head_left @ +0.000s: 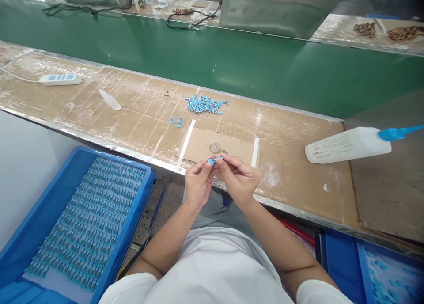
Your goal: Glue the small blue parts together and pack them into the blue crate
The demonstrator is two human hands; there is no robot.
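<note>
My left hand [198,182] and my right hand [241,176] meet over the near edge of the bench, fingertips pinched together. Between them is a small blue piece [212,161], which both hands grip; its exact kind is too small to make out. Just beyond the fingertips, a small clear round dish [215,148] sits on a taped-down cardboard sheet [195,145]. Farther back lies a heap of small blue pieces [203,104], with a few more blue pieces [179,122] standing apart to its left.
A large white bottle with a blue nozzle [344,146] lies at the right. Leftward are a small white squeeze bottle [110,100] and a power strip [60,79]. A blue tray [150,173] with rows of blue pieces stands lower left. Behind the bench runs a green belt [265,70].
</note>
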